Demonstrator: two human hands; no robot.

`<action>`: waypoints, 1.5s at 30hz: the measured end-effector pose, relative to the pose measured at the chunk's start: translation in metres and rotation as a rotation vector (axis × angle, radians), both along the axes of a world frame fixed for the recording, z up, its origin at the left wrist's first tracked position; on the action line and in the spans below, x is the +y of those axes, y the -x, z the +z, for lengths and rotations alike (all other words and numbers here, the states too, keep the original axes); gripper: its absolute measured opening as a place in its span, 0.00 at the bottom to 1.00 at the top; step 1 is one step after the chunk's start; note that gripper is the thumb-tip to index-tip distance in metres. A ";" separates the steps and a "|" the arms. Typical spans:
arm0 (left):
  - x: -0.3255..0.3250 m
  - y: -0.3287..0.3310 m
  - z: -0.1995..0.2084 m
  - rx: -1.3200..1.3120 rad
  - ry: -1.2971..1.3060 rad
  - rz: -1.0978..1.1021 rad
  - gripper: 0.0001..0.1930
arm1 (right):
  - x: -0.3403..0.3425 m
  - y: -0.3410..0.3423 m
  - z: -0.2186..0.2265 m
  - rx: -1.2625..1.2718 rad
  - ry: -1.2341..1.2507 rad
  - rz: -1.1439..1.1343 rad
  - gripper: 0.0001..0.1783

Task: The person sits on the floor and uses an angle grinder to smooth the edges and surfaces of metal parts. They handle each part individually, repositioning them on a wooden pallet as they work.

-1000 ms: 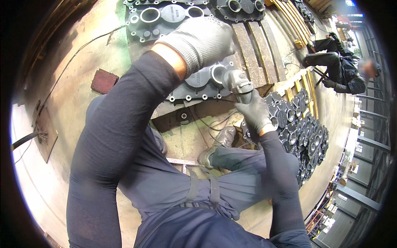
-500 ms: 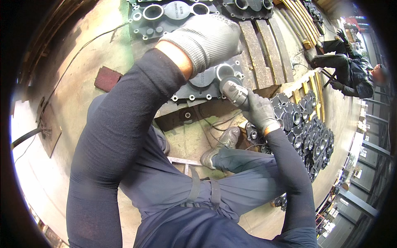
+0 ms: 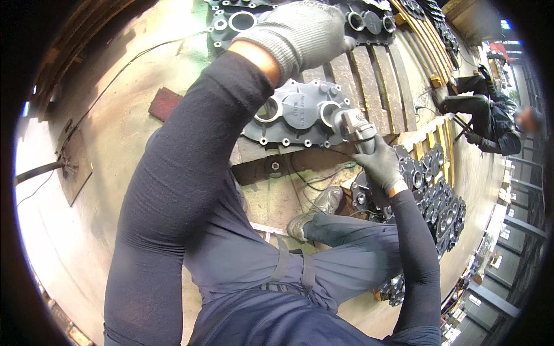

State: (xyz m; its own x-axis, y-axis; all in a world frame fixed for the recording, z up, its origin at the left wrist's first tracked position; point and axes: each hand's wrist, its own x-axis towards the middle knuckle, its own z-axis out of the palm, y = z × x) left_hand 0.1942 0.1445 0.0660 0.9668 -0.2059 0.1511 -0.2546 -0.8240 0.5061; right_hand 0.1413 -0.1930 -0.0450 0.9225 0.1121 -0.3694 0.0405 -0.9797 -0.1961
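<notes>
My right hand (image 3: 382, 165), in a grey glove, is wrapped round the body of an angle grinder (image 3: 359, 128). The grinder's disc side is at the right-hand ring of a dark grey cast metal cover (image 3: 301, 109); whether it touches is unclear. This cover lies flat, with round openings and small bolt holes along its rim. Raised over its far side is my left hand (image 3: 306, 36), also gloved, overlapping another casting (image 3: 222, 26) in the picture. The left fingers are mostly hidden behind the back of the hand, so their grip does not show.
Wooden slats (image 3: 369, 86) extend right of the cover. Many castings are stacked on a pallet (image 3: 438, 202) by my right arm. Cables (image 3: 314, 179) lie near my shoe (image 3: 323, 207). A red-brown block (image 3: 164, 104) lies at left. Another person (image 3: 490, 109) sits at far right.
The view has shifted, moving the scene right and down. My left hand has moved farther from the cover, exposing more of it. The grinder has tilted and remains near the right-hand ring.
</notes>
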 end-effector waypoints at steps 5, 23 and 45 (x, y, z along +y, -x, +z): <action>0.013 0.000 -0.007 -0.069 0.107 0.029 0.22 | 0.052 0.001 -0.017 0.272 -0.542 -0.089 0.36; 0.064 0.016 -0.034 -0.100 -0.003 0.131 0.21 | 0.165 -0.034 -0.056 0.624 -0.804 -0.309 0.19; 0.062 0.017 -0.034 -0.090 0.066 0.154 0.21 | 0.204 -0.039 -0.054 0.567 -0.310 0.224 0.38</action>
State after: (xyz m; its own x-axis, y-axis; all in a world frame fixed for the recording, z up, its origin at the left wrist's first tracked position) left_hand 0.1771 0.2065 0.0316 0.9682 -0.0431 0.2465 -0.1744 -0.8225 0.5414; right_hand 0.1801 0.0113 -0.0990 0.5384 0.4561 -0.7086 0.0436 -0.8548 -0.5172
